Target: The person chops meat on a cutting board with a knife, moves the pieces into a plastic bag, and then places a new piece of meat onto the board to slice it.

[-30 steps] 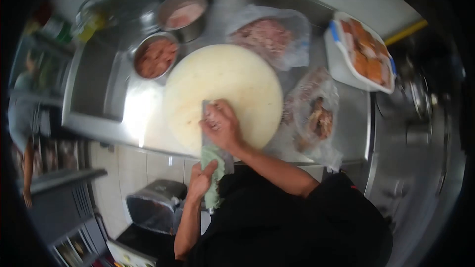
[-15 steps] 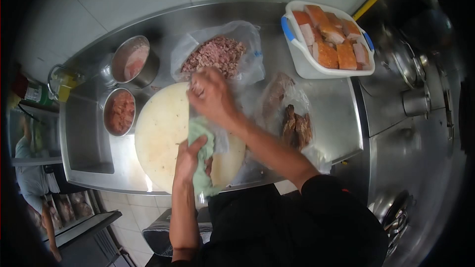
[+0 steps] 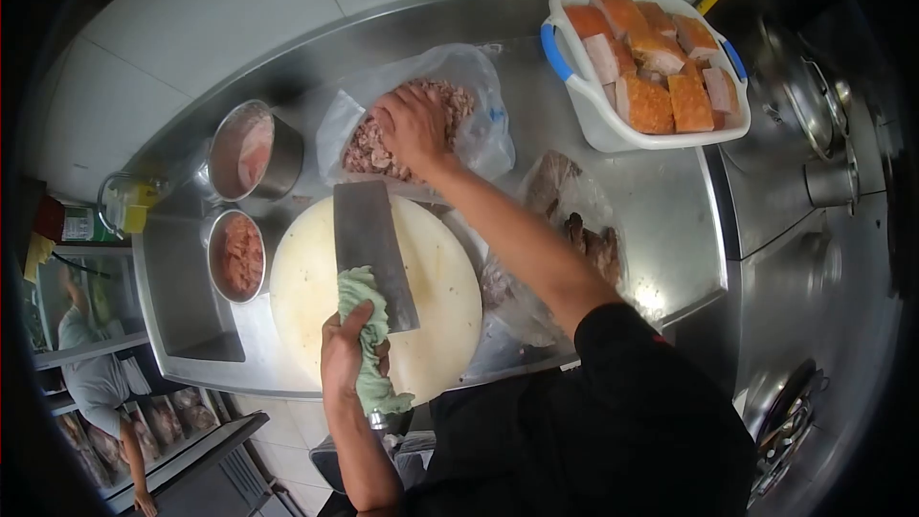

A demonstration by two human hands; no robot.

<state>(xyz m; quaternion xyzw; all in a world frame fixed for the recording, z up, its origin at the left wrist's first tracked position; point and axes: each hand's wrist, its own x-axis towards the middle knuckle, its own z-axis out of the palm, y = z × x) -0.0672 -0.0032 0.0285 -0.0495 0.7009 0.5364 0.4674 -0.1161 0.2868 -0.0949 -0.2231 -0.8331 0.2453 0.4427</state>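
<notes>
My left hand (image 3: 347, 354) is closed around the handle of a wide cleaver (image 3: 373, 239), with a green cloth (image 3: 364, 311) wrapped between hand and handle. The blade's flat side is over a round, pale cutting board (image 3: 302, 297), its far end reaching the board's far edge. Beyond the board, my right hand (image 3: 414, 129) is in the chopped meat (image 3: 369, 153), with its fingers curled and their tips partly hidden. That meat sits in an opened clear plastic bag (image 3: 493, 134).
Two metal containers of meat, one taller (image 3: 220, 168) and one lower (image 3: 215, 258), stand left. A white tub (image 3: 613, 134) of browned meat blocks is back right. Bagged dark meat (image 3: 598, 249) lies right of the board. Another person (image 3: 96, 383) is at far left.
My right hand has moved from beside the blade, away from me, into the chopped meat. The cleaver blade, earlier mostly hidden, now shows in full. The view has shifted slightly.
</notes>
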